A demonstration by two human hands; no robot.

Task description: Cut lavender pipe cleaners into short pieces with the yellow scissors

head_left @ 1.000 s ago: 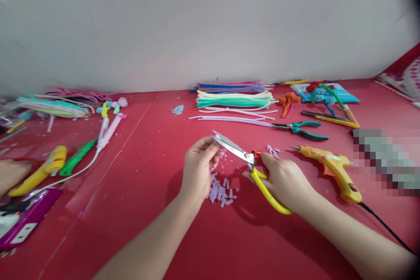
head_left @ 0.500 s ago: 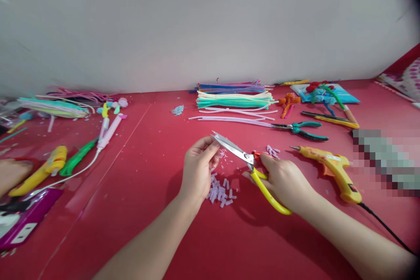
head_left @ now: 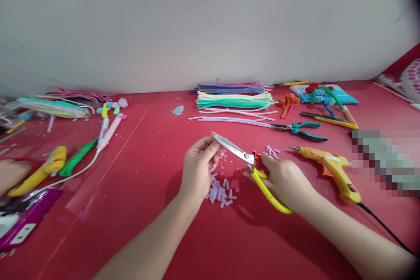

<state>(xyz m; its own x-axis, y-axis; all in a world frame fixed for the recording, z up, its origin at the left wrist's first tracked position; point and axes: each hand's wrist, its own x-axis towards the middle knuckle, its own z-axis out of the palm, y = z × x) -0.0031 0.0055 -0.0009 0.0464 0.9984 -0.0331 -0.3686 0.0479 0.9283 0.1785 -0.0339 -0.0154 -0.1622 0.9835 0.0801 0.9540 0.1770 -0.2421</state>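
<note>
Glossy red worktop [head_left: 138, 227], pale wall [head_left: 164, 22] behind, and it looks like close snipping: the right hand [head_left: 285, 179] grips scissors [head_left: 232, 148], slim steel blades meeting the left hand [head_left: 196, 166], its fingertips pinched together, on what I can't tell. Stubby lilac snippets [head_left: 218, 193] heap between the hands, mid-worktop; thin, straight stems [head_left: 232, 99] line the far edge.

The left hand [head_left: 198, 166] and right hand [head_left: 285, 181] are showing bare, with smooth backs and softly rounded knuckles. The left forearm [head_left: 152, 236] is showing uncovered too, narrowing at the wrist and widening evenly toward the elbow. The right forearm [head_left: 351, 227] is looking equally bare and slender, tapering the same way. The fingernails are appearing too small and soft in the view to make out clearly.
</note>
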